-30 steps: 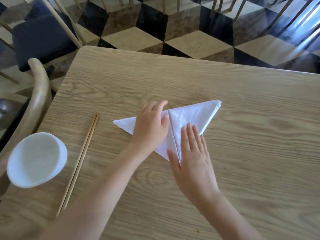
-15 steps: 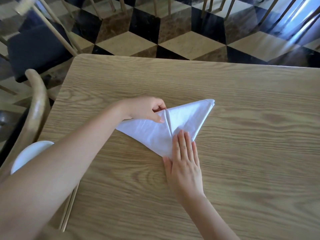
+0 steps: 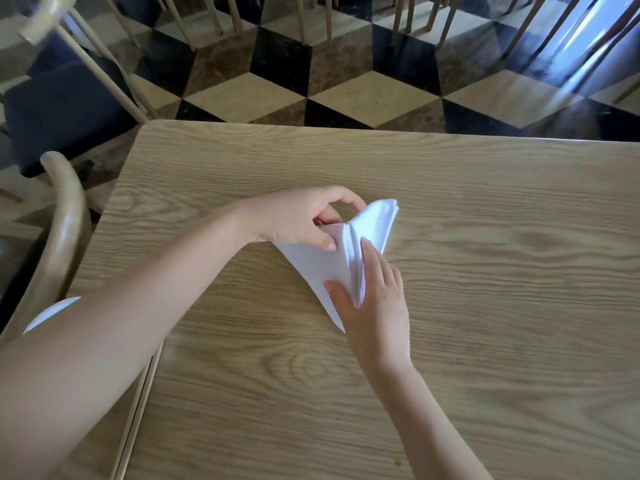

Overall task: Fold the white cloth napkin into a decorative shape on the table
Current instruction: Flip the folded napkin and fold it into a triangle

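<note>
The white cloth napkin (image 3: 320,268) lies folded into a pointed triangular shape near the middle of the wooden table (image 3: 485,306). My left hand (image 3: 304,216) pinches the napkin's left flap at the centre crease and lifts it off the table. My right hand (image 3: 377,299) lies flat with fingers together, pressing the lower right part and the tip of the napkin down. The upper right corner of the napkin (image 3: 381,216) sticks out past both hands. The left corner is hidden under my left hand.
A white bowl (image 3: 52,311) sits at the table's left edge, mostly hidden by my left forearm. Wooden chopsticks (image 3: 138,410) lie beside it. A curved wooden chair back (image 3: 65,216) stands left of the table; more chairs stand on the checkered floor beyond.
My left hand went from pressing flat on the left flap to pinching its edge and lifting it toward the centre crease. My right hand stayed pressing the lower tip. The view tilted up.
</note>
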The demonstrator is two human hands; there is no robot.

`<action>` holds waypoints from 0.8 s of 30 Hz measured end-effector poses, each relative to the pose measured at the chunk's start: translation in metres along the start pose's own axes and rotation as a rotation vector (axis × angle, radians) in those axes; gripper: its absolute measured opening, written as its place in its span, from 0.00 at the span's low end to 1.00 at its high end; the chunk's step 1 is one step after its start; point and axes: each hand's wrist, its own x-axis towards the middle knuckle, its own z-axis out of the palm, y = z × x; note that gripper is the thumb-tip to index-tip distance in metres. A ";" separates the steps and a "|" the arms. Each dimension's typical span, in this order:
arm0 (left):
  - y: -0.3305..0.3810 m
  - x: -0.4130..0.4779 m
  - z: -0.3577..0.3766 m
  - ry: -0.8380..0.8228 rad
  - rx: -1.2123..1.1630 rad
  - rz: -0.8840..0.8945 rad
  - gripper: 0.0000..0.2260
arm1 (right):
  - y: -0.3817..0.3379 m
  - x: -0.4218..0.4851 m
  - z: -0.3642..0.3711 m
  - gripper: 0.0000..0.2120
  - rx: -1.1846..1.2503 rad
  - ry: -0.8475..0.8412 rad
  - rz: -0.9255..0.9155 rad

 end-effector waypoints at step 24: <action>-0.025 -0.002 0.016 0.397 -0.194 -0.052 0.07 | 0.031 0.067 -0.095 0.04 0.331 -0.542 0.126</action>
